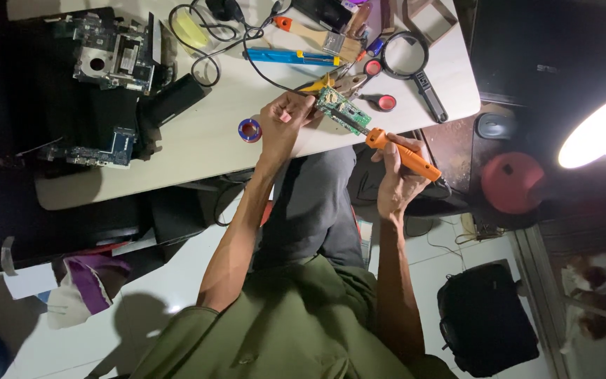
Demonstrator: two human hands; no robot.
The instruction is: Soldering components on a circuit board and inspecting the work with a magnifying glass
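My left hand pinches the near end of a small green circuit board at the white table's front edge. My right hand grips an orange-handled soldering iron, whose dark metal tip reaches onto the board. A small spool of solder with a blue rim sits just left of my left hand. Yellow-handled pliers lie behind the board.
On the white table lie a magnifying glass, a blue tool, a brush, black cables and a red-rimmed small disc. Opened laptop boards sit at the left. A bright lamp shines right; a black bag is on the floor.
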